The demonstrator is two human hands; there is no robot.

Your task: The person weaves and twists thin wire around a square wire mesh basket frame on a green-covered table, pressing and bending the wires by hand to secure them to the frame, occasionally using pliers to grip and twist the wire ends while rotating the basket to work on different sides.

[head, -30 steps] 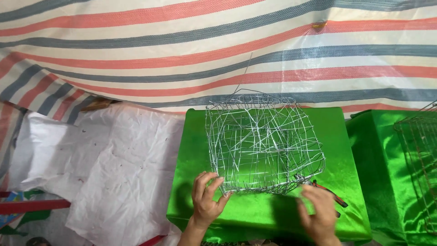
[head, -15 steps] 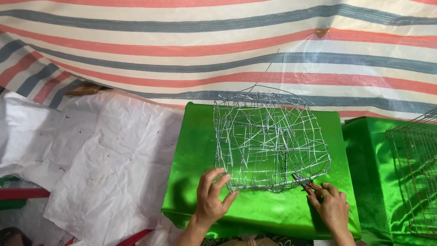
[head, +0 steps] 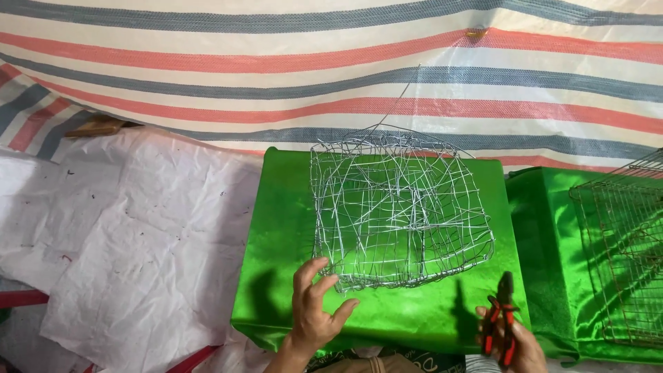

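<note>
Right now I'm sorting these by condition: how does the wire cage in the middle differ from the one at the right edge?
The middle cage is bright silver; the right cage looks rusty brown. The middle cage's wires cross in a tangle; the right cage's form an even grid. The left hand touches the middle cage; none touches the right cage. Both rest on green cloth.

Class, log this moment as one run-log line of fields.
left hand: touching wire mesh basket | right hand: holding red-handled pliers | surface: green cloth-covered box
</note>
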